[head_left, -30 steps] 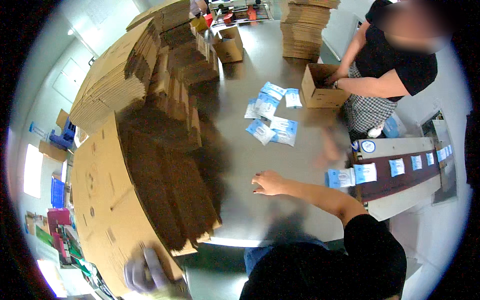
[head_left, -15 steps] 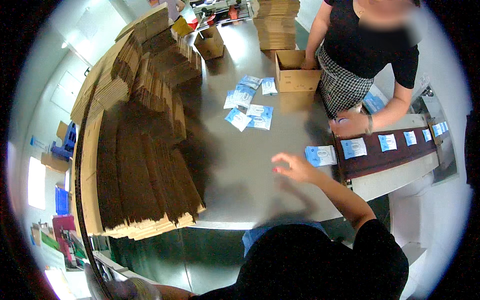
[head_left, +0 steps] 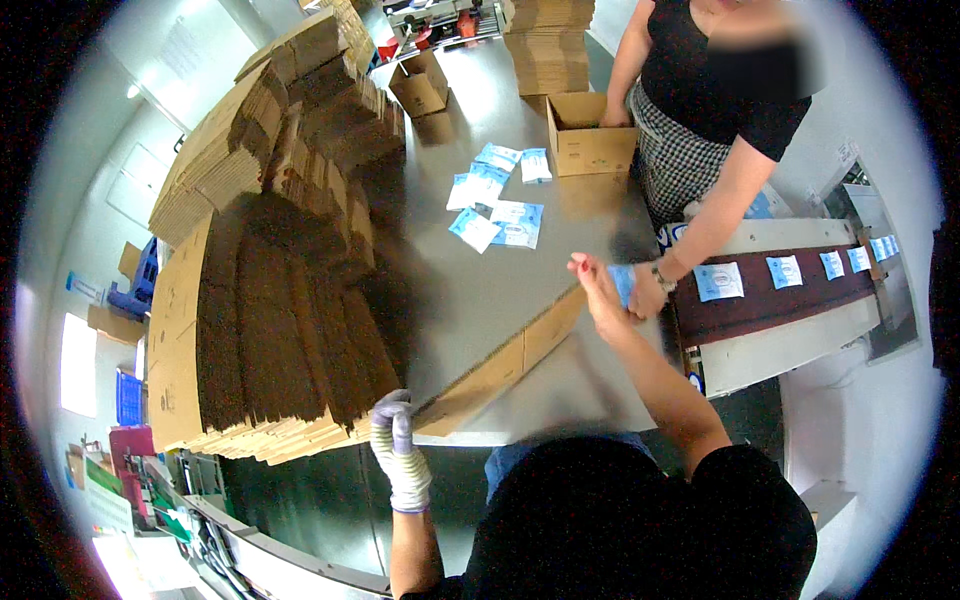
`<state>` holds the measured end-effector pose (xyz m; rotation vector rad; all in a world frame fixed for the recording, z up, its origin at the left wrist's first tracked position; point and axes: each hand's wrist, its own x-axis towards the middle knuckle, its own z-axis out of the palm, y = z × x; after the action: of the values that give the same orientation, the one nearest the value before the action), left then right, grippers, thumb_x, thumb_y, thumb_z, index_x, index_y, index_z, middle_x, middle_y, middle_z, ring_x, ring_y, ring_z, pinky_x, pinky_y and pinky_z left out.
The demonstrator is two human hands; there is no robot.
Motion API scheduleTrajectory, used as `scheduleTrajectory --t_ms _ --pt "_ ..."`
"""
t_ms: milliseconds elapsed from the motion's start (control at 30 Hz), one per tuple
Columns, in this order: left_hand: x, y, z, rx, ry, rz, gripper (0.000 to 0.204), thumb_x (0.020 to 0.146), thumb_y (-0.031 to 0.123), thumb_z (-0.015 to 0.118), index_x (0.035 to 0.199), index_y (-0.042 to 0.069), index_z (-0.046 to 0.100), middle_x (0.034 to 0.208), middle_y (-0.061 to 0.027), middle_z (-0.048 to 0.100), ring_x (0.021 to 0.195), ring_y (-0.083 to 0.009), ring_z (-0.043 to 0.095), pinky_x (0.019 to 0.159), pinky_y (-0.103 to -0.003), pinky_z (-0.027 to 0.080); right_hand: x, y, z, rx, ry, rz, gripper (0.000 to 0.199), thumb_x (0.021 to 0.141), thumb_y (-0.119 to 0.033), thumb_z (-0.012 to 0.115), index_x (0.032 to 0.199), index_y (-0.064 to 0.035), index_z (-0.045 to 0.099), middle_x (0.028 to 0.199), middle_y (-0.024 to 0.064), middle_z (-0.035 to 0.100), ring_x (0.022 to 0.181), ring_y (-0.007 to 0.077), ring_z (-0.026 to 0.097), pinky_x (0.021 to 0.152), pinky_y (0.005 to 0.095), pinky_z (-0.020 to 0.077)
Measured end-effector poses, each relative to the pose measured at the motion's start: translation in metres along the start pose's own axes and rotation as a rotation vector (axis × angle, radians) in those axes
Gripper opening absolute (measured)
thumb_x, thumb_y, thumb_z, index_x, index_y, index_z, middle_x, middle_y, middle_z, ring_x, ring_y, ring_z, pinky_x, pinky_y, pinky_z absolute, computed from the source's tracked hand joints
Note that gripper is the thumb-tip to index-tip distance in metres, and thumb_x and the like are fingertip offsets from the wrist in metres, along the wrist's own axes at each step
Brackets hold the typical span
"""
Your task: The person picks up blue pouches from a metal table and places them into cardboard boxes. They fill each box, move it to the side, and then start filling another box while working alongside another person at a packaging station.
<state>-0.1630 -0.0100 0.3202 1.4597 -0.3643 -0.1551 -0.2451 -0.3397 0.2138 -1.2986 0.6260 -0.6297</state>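
Note:
My left hand [head_left: 396, 440], in a striped glove with a grey-purple palm, is closed on the near left end of a flat folded cardboard box [head_left: 510, 370]. The cardboard stands on edge, slanting across the steel table [head_left: 440, 330]. My bare right hand [head_left: 600, 295] is at the cardboard's far right end, fingers stretched out; whether it touches the cardboard I cannot tell. Just beside it, a co-worker's hand [head_left: 648, 293] grips a blue and white packet [head_left: 622, 284]. Several similar packets [head_left: 488, 185] lie loosely grouped farther back on the table.
Tall stacks of flattened cartons [head_left: 270, 320] fill the left side. An open carton [head_left: 592, 148] stands before the co-worker, whose other hand is inside it. A smaller open carton [head_left: 420, 85] is farther back. On the right, a dark conveyor belt [head_left: 750, 312] carries several spaced packets.
My left hand has come up from the lower left with the flat cardboard. My right hand has moved right and upward. The co-worker's hand has come down onto the packets by the belt.

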Motion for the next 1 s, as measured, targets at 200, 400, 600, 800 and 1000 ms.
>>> scheduleTrajectory --t_ms 200,400,600,800,1000 --pt "-0.008 -0.048 -0.012 0.130 0.243 -0.182 0.015 0.076 -0.003 0.062 0.087 0.005 0.056 0.086 -0.0019 0.056 0.078 -0.0110 0.049 0.077 -0.025 0.041 -0.022 0.006 0.024 -0.177 -0.024 -0.054 0.052 0.077 -0.018 0.070 0.118 -0.0075 0.039 0.108 0.0070 0.045 0.111 0.0171 0.040 0.095 0.0294 0.0333" --pt "-0.007 -0.058 -0.024 0.186 0.453 -0.164 0.018 0.076 -0.010 0.055 0.088 0.003 0.056 0.085 -0.0019 0.056 0.079 -0.0132 0.051 0.078 -0.026 0.042 -0.026 -0.013 0.037 -0.353 -0.483 0.028 0.063 0.072 -0.018 0.074 0.122 -0.0073 0.037 0.117 0.0093 0.046 0.115 0.0187 0.040 0.098 0.0339 0.0314" --pt "-0.034 -0.027 0.007 0.979 -0.309 0.141 0.015 0.075 0.003 0.056 0.090 0.003 0.058 0.088 -0.0139 0.062 0.078 -0.0300 0.060 0.071 -0.034 0.048 -0.033 0.051 0.052 -0.713 -0.459 0.024 0.091 0.066 -0.019 0.078 0.135 -0.0050 0.022 0.126 0.0142 0.043 0.118 0.0264 0.041 0.100 0.0357 0.0318" --pt "-0.014 -0.084 0.035 1.396 -0.660 0.411 0.021 0.082 0.023 0.050 0.092 0.007 0.056 0.098 -0.0149 0.056 0.090 -0.0313 0.054 0.075 -0.042 0.044 -0.017 0.047 0.040 -0.552 -0.551 0.175 0.080 0.071 -0.013 0.073 0.134 -0.0038 0.025 0.126 0.0146 0.043 0.118 0.0266 0.042 0.099 0.0347 0.0339" --pt "-0.012 -0.145 0.038 1.131 -1.079 0.238 0.023 0.081 0.025 0.051 0.092 0.006 0.056 0.082 -0.0141 0.057 0.083 -0.0320 0.055 0.083 -0.042 0.040 -0.019 0.053 -0.003 -0.250 -0.562 0.383 0.071 0.075 -0.010 0.069 0.133 -0.0029 0.030 0.132 0.0148 0.040 0.123 0.0235 0.037 0.102 0.0327 0.0308"
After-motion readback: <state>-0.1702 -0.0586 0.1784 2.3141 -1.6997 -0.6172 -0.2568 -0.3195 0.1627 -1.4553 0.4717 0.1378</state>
